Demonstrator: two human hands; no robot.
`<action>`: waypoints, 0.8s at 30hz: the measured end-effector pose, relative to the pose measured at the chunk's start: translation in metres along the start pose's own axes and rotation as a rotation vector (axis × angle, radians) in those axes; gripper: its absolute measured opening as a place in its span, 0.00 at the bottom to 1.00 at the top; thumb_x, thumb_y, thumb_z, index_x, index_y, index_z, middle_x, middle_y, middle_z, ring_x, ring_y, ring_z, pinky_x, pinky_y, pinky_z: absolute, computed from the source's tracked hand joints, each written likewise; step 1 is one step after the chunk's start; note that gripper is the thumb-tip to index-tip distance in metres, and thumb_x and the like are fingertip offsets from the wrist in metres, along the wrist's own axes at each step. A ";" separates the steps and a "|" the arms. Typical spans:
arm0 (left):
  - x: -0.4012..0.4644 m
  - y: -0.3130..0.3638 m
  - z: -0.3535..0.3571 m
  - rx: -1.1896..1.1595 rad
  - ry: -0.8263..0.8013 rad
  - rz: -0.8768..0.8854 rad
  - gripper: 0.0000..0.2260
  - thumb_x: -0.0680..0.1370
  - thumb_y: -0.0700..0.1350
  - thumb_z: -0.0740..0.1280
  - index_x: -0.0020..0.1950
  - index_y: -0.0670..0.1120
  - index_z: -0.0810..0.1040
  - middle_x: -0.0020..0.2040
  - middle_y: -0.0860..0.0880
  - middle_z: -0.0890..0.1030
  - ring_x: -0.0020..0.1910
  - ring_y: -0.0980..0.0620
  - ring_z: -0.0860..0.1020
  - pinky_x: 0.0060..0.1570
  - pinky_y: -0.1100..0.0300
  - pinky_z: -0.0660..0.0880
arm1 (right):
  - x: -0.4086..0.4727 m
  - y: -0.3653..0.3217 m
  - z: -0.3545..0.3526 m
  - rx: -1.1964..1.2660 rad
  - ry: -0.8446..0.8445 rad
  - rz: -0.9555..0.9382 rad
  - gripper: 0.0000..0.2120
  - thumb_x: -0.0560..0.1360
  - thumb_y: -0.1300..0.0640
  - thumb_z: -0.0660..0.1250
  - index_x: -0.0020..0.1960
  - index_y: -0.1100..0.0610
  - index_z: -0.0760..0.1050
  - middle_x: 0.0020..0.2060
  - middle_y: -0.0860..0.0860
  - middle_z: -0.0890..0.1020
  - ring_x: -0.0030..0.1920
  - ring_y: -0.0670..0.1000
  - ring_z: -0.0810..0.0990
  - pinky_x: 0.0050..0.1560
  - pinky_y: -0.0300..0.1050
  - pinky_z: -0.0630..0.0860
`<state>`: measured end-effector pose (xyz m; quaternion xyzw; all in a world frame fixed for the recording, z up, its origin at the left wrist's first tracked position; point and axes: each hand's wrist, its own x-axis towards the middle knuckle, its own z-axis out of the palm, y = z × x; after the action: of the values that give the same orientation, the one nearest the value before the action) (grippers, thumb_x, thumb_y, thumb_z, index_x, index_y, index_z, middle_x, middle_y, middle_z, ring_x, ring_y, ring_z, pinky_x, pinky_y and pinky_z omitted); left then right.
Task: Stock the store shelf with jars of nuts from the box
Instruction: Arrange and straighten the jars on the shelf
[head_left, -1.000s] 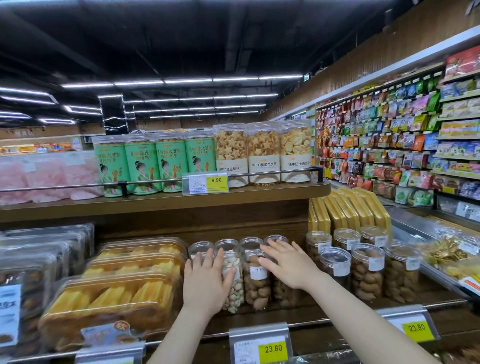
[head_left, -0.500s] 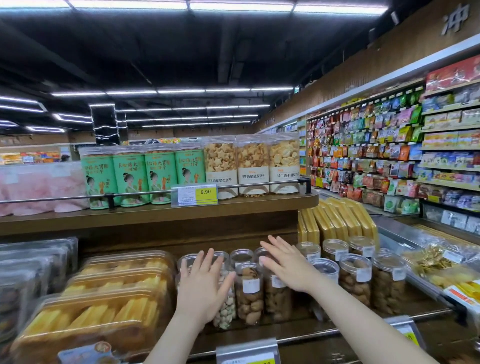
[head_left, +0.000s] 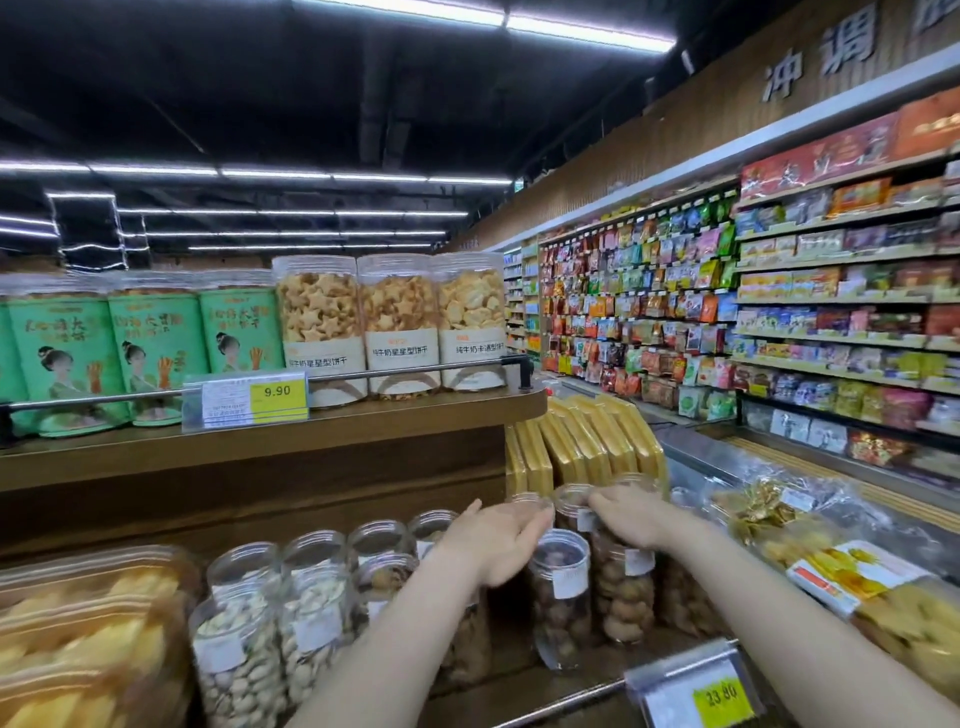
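Observation:
Clear plastic jars of nuts stand in rows on the lower wooden shelf (head_left: 550, 699). Pistachio jars (head_left: 236, 654) are at the left, brown nut jars (head_left: 563, 597) at the middle and right. My left hand (head_left: 493, 540) hovers flat over the jar tops, fingers pointing right, just left of the front brown jar. My right hand (head_left: 631, 517) rests on the top of a taller walnut jar (head_left: 621, 587) behind it, fingers spread. Neither hand closes around a jar. No box is in view.
Trays of yellow pastries (head_left: 88, 639) fill the shelf's left end. The upper shelf (head_left: 260, 441) carries green tins and biscuit jars behind a rail. Yellow packets (head_left: 587, 447) stand behind the jars. Wrapped snacks (head_left: 831, 566) lie at right. A price tag (head_left: 696, 691) juts forward.
The view has swung right. Both hands have moved right along the shelf, from the pistachio jars to the brown nut jars.

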<state>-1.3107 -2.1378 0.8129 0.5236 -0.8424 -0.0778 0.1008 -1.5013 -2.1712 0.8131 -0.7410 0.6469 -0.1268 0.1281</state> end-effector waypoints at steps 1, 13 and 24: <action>-0.003 -0.001 0.002 0.000 0.015 0.011 0.24 0.82 0.56 0.43 0.76 0.51 0.60 0.76 0.53 0.60 0.76 0.55 0.55 0.75 0.49 0.45 | -0.001 -0.002 0.002 0.017 0.010 -0.013 0.24 0.80 0.51 0.45 0.62 0.59 0.74 0.65 0.58 0.74 0.64 0.57 0.71 0.64 0.48 0.66; -0.030 -0.034 0.000 0.132 0.076 -0.029 0.24 0.82 0.56 0.44 0.73 0.50 0.67 0.72 0.49 0.69 0.72 0.48 0.64 0.74 0.48 0.51 | -0.005 -0.037 0.017 0.028 -0.034 -0.170 0.23 0.80 0.52 0.44 0.63 0.57 0.74 0.67 0.58 0.72 0.64 0.57 0.71 0.68 0.53 0.65; -0.049 0.014 0.024 0.133 0.165 0.155 0.25 0.82 0.57 0.48 0.78 0.51 0.53 0.78 0.53 0.55 0.76 0.56 0.54 0.74 0.49 0.41 | -0.056 -0.006 -0.014 0.126 0.058 -0.179 0.21 0.82 0.57 0.46 0.74 0.57 0.58 0.75 0.50 0.59 0.75 0.48 0.55 0.73 0.40 0.50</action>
<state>-1.3080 -2.0873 0.7883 0.4669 -0.8726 0.0294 0.1404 -1.5078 -2.1150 0.8274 -0.7823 0.5722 -0.1997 0.1439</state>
